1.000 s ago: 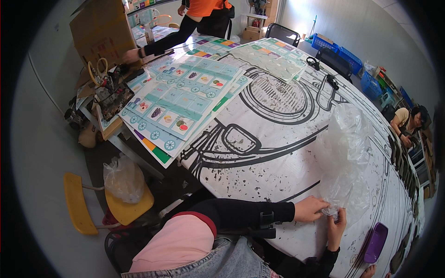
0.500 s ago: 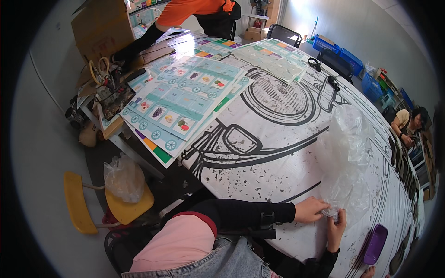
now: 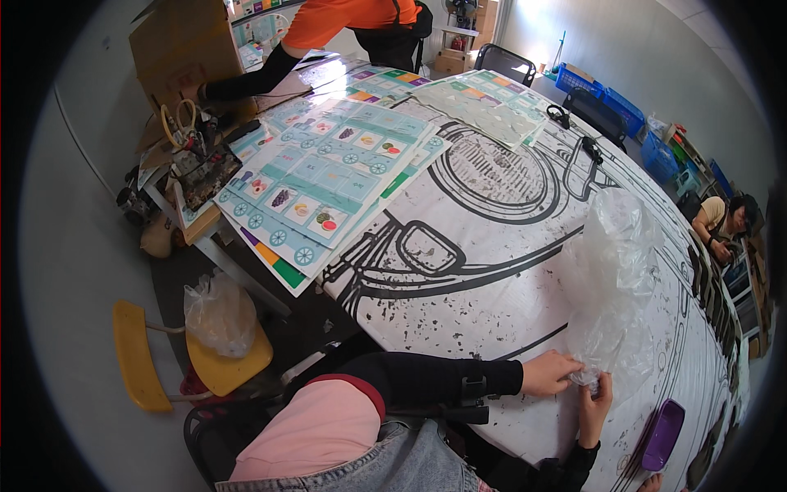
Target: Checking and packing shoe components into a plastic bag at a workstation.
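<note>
A crumpled clear plastic bag (image 3: 611, 279) lies stretched out on the table, away from me. At its near end my left hand (image 3: 549, 374) pinches the gathered film with closed fingers. Just to the right my right hand (image 3: 596, 408) is also closed on the same end of the bag, thumb and fingertips together. The two hands almost meet there. What exactly lies between the fingertips is too small to make out beyond the bunched film.
A purple plastic basket (image 3: 662, 435) stands right of my hands, with someone's fingers (image 3: 652, 483) below it. Printed sheets (image 3: 328, 176) are stacked at the left. A person in orange (image 3: 340, 25) reaches toward a cardboard box (image 3: 184, 61). A yellow chair (image 3: 141, 357) stands left.
The person in orange has shifted an arm up along the cardboard box. My hands and the plastic bag stay nearly still.
</note>
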The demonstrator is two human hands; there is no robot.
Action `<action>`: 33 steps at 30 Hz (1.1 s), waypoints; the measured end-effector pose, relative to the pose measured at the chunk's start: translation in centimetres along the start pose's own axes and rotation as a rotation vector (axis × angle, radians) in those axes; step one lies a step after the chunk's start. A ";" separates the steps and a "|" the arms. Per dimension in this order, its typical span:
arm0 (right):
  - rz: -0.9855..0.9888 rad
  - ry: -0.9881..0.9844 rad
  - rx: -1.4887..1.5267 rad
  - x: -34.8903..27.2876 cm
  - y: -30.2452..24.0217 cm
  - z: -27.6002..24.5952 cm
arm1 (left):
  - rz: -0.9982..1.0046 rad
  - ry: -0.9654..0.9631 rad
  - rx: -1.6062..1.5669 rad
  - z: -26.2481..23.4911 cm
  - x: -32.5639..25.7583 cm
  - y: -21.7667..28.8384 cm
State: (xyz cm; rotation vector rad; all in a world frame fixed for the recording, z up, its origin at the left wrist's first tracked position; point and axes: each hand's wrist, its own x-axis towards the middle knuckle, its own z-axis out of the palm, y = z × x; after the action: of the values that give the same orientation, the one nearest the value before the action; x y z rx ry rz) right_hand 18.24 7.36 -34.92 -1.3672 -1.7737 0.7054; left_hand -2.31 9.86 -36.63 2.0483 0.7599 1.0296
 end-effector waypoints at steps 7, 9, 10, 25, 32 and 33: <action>0.005 0.014 0.014 -0.1 0.2 0.1 | -0.006 -0.001 -0.005 -0.2 0.0 0.3; 0.017 0.016 0.028 -0.1 0.0 0.1 | -0.006 0.000 -0.004 -0.3 0.0 0.4; 0.017 0.016 0.028 -0.1 0.0 0.1 | -0.008 -0.005 -0.003 -0.3 0.0 0.4; -0.044 0.023 -0.005 0.0 -1.0 0.4 | -0.016 -0.012 0.002 -0.3 0.0 0.4; -0.018 0.006 0.009 0.1 -0.1 0.1 | -0.006 -0.008 -0.002 -0.2 0.1 0.2; -0.017 0.003 0.002 0.1 -0.1 0.1 | -0.005 -0.009 -0.001 -0.1 0.1 0.1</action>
State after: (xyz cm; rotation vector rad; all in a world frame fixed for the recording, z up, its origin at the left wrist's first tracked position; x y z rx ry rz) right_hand 18.10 7.42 -34.92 -1.3500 -1.7803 0.6955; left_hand -2.35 9.89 -36.44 2.0478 0.7588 1.0169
